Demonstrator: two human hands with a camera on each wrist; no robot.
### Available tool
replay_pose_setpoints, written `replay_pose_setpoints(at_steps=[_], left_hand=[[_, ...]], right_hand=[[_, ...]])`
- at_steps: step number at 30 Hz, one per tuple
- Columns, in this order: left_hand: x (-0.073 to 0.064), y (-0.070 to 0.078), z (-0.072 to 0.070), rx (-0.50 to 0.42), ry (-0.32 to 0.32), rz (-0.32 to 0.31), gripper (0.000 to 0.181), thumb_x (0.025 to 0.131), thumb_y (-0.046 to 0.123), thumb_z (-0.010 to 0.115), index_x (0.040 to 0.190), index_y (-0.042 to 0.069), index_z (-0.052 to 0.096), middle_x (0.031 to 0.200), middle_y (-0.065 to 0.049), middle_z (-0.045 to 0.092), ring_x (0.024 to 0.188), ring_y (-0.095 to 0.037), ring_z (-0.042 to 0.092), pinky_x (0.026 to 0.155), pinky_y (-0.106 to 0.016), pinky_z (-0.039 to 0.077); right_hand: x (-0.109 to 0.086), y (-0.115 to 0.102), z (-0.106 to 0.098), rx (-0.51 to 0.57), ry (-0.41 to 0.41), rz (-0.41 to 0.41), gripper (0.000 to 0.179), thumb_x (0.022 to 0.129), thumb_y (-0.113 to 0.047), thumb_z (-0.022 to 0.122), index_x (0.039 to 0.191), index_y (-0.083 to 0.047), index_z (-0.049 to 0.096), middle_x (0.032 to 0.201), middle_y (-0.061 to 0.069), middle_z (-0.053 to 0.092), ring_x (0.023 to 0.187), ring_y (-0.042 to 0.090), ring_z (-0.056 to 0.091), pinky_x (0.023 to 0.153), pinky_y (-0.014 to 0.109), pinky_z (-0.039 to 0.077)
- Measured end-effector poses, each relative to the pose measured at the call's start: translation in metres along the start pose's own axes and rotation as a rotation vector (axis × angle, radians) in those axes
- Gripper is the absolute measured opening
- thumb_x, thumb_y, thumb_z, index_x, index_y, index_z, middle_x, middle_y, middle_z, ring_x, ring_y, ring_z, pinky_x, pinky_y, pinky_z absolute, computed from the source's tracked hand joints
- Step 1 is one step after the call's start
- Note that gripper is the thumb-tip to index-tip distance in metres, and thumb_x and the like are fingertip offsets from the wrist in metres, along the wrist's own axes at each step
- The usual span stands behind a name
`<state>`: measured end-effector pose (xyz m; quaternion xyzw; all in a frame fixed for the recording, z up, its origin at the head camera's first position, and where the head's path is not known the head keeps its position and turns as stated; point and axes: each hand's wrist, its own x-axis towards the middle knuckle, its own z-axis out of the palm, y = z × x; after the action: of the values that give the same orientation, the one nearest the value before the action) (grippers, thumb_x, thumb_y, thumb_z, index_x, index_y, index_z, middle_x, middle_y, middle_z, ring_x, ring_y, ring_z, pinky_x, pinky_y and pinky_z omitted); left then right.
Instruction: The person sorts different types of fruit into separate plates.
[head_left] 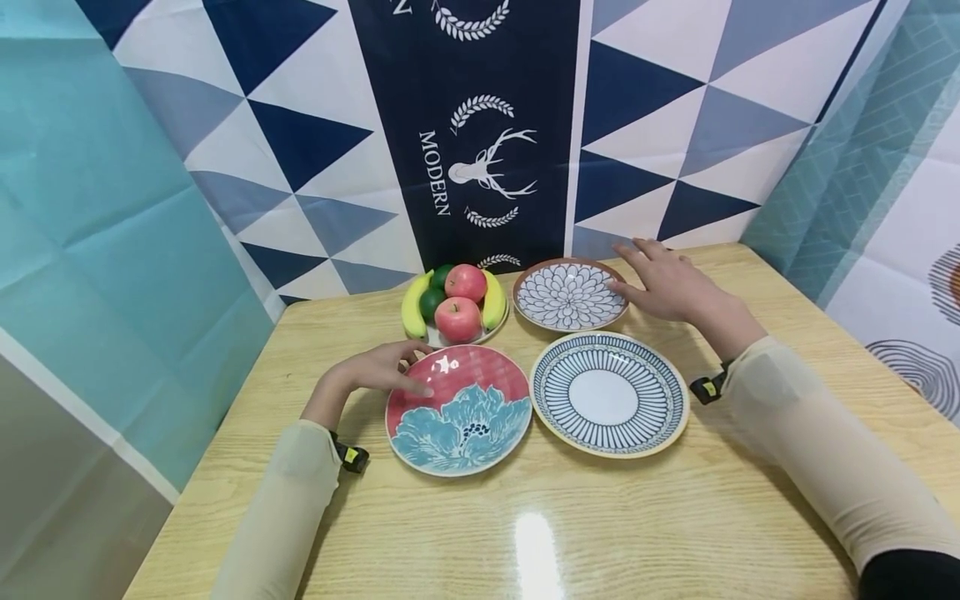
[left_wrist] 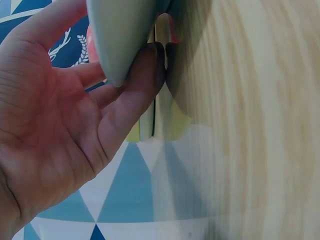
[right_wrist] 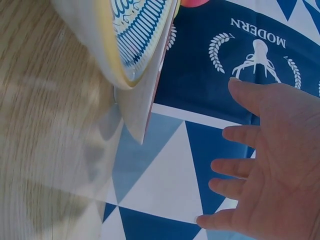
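Observation:
My left hand (head_left: 375,368) grips the left rim of a round plate (head_left: 465,429) with a red top and a large light-blue flower. In the left wrist view the thumb lies over the rim while the other fingers curl beneath the plate (left_wrist: 117,35). My right hand (head_left: 667,282) is at the right side of a brown-rimmed plate (head_left: 570,296) with a white petal pattern. Its fingers are spread and hold nothing, as the right wrist view shows. Between the two arms sits a blue-and-white striped plate (head_left: 606,396) with a yellowish rim.
Behind the red plate is a small fruit plate (head_left: 487,336) bearing bananas, red apples (head_left: 457,320) and dark green fruit. A patterned cloth (head_left: 495,125) hangs along the back edge of the wooden table (head_left: 420,533). Teal panels stand at both sides.

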<state>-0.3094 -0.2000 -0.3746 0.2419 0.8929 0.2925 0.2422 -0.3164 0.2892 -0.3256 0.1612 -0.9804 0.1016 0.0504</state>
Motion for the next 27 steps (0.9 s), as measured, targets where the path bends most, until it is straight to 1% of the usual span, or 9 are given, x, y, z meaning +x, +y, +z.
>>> replay_pose_setpoints(at_steps=[11,18,22,27], left_hand=[[0.0037,-0.0068,0.0005,-0.005,0.002,0.040,0.070,0.086,0.037,0.086,0.146,0.017,0.056,0.126,-0.007,0.063,0.118,-0.028,0.057,0.098,-0.046,0.051],[0.0034,-0.0094,-0.0012,-0.014,0.014,0.028,0.068,0.089,0.036,0.083,0.148,0.018,0.056,0.128,-0.007,0.063,0.118,-0.028,0.058,0.096,-0.044,0.054],[0.0028,-0.0103,-0.0022,-0.004,0.037,0.027,0.061,0.093,0.034,0.079,0.148,0.018,0.058,0.123,-0.008,0.065,0.112,-0.028,0.060,0.089,-0.040,0.056],[0.0014,-0.0107,-0.0025,0.012,0.065,0.027,0.052,0.098,0.029,0.074,0.146,0.017,0.061,0.113,-0.009,0.066,0.099,-0.026,0.061,0.079,-0.035,0.054]], right_hand=[[-0.0010,-0.0013,0.0003,0.000,-0.011,0.005,0.080,0.109,-0.055,0.049,0.167,-0.006,0.024,0.168,0.035,0.015,0.153,0.058,0.018,0.111,0.082,0.018],[-0.0006,-0.0015,0.0023,0.010,-0.010,-0.001,0.078,0.109,-0.052,0.050,0.167,-0.006,0.025,0.168,0.035,0.016,0.153,0.057,0.017,0.112,0.083,0.018],[-0.0001,-0.0028,0.0024,0.014,-0.014,0.000,0.078,0.109,-0.052,0.050,0.167,-0.007,0.024,0.168,0.034,0.016,0.153,0.057,0.017,0.112,0.082,0.017],[0.0007,-0.0043,0.0023,0.020,-0.015,-0.003,0.079,0.109,-0.053,0.051,0.167,-0.006,0.024,0.168,0.035,0.016,0.153,0.058,0.017,0.112,0.082,0.017]])
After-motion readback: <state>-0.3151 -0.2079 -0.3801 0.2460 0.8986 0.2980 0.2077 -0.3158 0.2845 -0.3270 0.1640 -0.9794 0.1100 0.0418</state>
